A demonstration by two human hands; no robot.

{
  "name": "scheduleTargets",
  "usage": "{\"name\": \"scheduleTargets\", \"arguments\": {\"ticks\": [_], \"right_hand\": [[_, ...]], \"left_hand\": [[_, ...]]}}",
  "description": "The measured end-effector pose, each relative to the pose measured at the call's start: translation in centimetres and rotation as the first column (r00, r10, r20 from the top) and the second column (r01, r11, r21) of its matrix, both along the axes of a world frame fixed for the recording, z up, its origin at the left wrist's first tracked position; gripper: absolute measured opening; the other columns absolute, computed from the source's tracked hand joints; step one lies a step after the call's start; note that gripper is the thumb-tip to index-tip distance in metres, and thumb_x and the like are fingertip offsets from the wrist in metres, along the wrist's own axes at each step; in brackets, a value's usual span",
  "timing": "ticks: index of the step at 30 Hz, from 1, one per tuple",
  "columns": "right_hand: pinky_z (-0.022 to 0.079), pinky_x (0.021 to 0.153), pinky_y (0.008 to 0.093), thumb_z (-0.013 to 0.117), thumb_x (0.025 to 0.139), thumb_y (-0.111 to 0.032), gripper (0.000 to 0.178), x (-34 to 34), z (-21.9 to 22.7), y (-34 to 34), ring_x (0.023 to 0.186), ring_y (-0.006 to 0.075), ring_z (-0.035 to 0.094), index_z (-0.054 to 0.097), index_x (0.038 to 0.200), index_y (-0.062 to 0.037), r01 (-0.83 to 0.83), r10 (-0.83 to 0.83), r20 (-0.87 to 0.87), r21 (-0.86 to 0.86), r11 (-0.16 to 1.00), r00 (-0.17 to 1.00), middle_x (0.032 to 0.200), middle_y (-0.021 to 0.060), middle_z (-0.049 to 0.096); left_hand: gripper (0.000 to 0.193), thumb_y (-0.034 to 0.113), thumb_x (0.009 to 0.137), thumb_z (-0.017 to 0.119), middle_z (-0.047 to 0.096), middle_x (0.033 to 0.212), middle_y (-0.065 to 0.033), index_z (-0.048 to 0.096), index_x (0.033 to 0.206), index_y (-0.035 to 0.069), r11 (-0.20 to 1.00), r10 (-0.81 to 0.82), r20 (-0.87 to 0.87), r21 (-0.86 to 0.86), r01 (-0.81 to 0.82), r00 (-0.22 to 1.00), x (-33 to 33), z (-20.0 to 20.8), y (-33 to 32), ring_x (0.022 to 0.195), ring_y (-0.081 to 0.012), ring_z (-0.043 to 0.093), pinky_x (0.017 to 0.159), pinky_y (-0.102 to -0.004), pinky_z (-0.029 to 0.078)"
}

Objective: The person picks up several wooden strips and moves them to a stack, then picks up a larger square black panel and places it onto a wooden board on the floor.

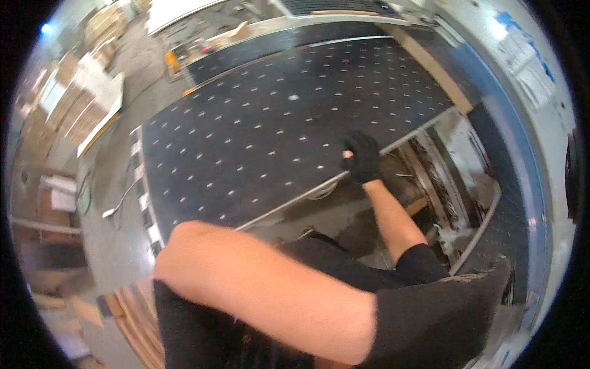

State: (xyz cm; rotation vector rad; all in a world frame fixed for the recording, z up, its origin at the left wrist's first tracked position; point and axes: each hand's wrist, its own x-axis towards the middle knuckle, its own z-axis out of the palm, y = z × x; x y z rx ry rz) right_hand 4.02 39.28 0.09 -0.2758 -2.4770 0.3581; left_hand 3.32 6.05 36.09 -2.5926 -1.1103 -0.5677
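**Gloved hand on the panel edge, open gap beneath**

Your bare left forearm [264,289] fills the foreground, crossing below the dark panel; its hand is out of sight, so you cannot tell from here what those fingers are doing. Beyond it your right hand [362,158], in a black glove, sits on the near metal edge of the big dark panel [270,123], the one dotted with small pale marks. The fingers look curled over that edge, gripping it, though the glove hides the detail.

Risks, judged from how things lie:

- Just below the panel's edge, machine parts [436,184] stand open. If the panel drops or slides toward you, your right fingers could be pinched between the edge and the frame.
- One hand on a panel this broad gives poor control; it may tilt or swing.
- Your left arm is bare, and a metal edge sliding across it could cut.
- Left of the panel, the floor [110,203] carries a loose cable or strap and stacked boards, so a step back may trip you.
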Motion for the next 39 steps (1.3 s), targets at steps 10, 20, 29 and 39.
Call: {"name": "scheduleTargets", "arguments": {"ticks": [10,20,29,39], "right_hand": [[0.042,0.107,0.0545,0.062,0.091,-0.036,0.040,0.7,0.8,0.1,0.118,0.0427,0.059,0.069,0.117,-0.0068,0.072,-0.053,-0.121,0.152,0.986,0.991,0.127,0.0192,0.065],[0.046,0.093,0.0531,0.068,0.092,-0.035,0.032,0.2,3.7,0.5,0.106,0.0409,0.061,0.070,0.110,-0.0080,0.004,-0.007,-0.048,-0.054,0.999,0.999,0.116,0.0185,0.067],[0.049,0.084,0.0480,0.073,0.087,-0.029,0.021,-1.2,4.6,7.0,0.085,0.0383,0.065,0.074,0.093,-0.0090,-0.168,0.197,0.154,-0.182,0.969,0.968,0.086,0.0156,0.069],[0.047,0.084,0.0469,0.075,0.081,-0.027,0.022,-1.5,5.3,6.9,0.088,0.0342,0.063,0.071,0.097,-0.0129,-0.355,0.353,-0.060,-0.043,0.934,0.934,0.097,0.0093,0.068]], "left_hand": [[0.036,0.026,0.087,0.063,0.070,0.109,-0.0116,0.066,0.118,0.007,0.998,0.063,-0.025,0.014,-0.063,0.998,-1.7,0.9,0.9,0.101,-0.0356,0.067,0.102,-0.0492,0.049],[0.046,0.021,0.087,0.072,0.067,0.124,-0.0139,0.063,0.129,0.006,0.672,0.738,0.408,-0.515,-0.532,0.537,-12.3,-18.0,3.8,0.115,-0.0372,0.062,0.102,-0.0487,0.047],[0.052,0.029,0.084,0.074,0.060,0.138,-0.0118,0.061,0.131,0.012,0.168,0.954,0.289,-0.294,-0.941,0.080,-9.2,-30.8,6.2,0.127,-0.0361,0.056,0.109,-0.0528,0.040],[0.044,0.031,0.081,0.076,0.066,0.130,-0.0108,0.068,0.121,0.013,-0.100,0.940,0.305,-0.191,-0.976,-0.156,-8.4,-30.5,8.1,0.123,-0.0347,0.060,0.108,-0.0527,0.042]]}}
